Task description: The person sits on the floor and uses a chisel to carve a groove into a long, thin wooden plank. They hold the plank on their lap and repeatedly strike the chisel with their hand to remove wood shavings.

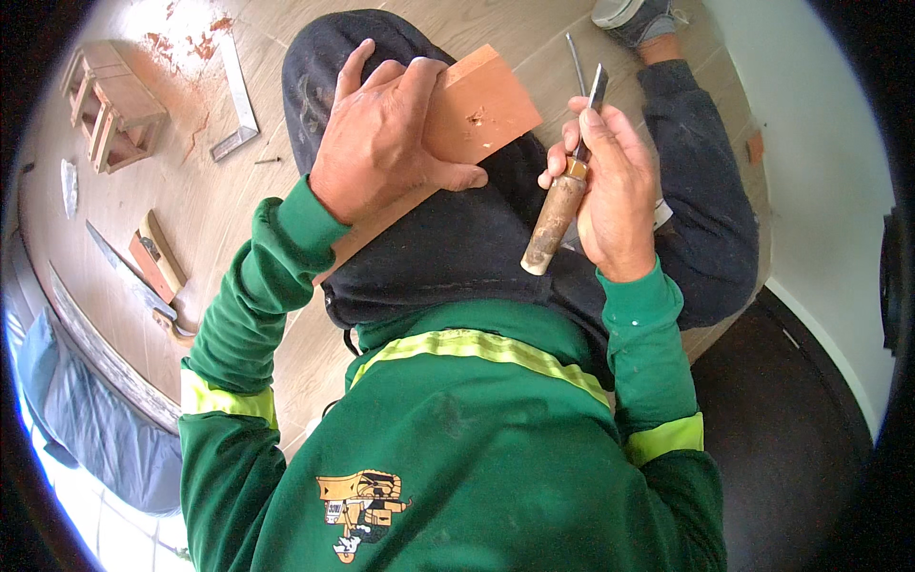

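Note:
A reddish-brown wooden board [496, 100] lies tilted across my raised thigh, with a small rough chipped hole near its far end. My left hand [386, 133] clamps it, thumb along the near edge and fingers over the far side. In my right hand [615, 181] is a wood chisel [558, 214], its worn wooden handle pointing down toward me and its dark blade up. The fingers wrap the blade just above the metal ferrule. Chisel and board are apart. Beyond the right fingers a thin metal rod [576, 62] shows; its lower end is hidden.
On the floor at left lie a try square [238, 105], a small wooden stool-like frame [114, 110], a handsaw [129, 267], a wooden block-like tool [157, 255] and a nail [268, 160]. Wood shavings [195, 43] are scattered at far left. A white wall [820, 143] rises at right.

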Action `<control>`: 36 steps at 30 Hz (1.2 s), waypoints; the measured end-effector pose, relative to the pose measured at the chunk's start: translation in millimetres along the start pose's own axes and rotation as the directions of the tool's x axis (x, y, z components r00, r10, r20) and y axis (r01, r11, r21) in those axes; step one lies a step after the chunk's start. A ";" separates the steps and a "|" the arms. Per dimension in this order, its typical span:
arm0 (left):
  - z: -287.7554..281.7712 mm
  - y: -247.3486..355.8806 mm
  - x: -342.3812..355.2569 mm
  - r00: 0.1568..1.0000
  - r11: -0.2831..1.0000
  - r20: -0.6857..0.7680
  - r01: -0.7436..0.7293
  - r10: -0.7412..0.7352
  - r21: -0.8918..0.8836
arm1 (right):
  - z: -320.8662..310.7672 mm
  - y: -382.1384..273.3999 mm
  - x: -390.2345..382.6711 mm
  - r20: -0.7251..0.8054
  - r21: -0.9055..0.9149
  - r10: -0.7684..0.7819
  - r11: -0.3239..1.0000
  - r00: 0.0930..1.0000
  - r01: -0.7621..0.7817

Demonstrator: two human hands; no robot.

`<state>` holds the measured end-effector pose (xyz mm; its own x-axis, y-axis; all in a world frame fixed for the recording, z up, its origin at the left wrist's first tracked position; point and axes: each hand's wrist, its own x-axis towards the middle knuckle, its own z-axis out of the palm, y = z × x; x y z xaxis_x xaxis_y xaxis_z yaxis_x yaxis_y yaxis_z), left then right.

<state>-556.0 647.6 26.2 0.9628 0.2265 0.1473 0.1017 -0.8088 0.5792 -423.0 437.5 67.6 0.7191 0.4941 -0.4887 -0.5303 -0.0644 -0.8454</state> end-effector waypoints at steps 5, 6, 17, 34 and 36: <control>1.2 -2.1 -0.7 0.999 0.999 -0.050 -0.002 0.000 -0.042 | -14.2 -13.5 -10.5 0.068 0.013 0.040 0.999 0.997 -0.041; -1.3 -0.5 0.1 0.999 0.998 -0.021 0.026 -0.027 -0.051 | -14.7 -11.5 -12.7 0.069 0.005 0.036 0.999 0.997 -0.036; -7.5 -5.9 8.8 0.954 0.860 -0.159 0.147 -0.253 -0.489 | -24.5 -7.1 -23.6 0.008 -0.049 -0.049 0.998 0.999 0.050; -31.2 24.8 -105.2 0.930 0.960 -0.282 0.268 -0.236 0.082 | 28.5 -51.7 -21.2 0.553 -0.832 -0.120 -0.036 0.825 0.553; -17.6 30.6 -92.4 0.920 0.956 -0.305 0.282 -0.245 0.084 | 37.9 -55.7 -23.2 0.573 -0.818 -0.070 -0.102 0.816 0.566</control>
<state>-646.2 611.5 44.4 0.7849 0.5720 0.2380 0.3897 -0.7545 0.5281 -427.2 462.5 134.2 0.3666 0.9050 -0.2157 0.8286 -0.4231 -0.3666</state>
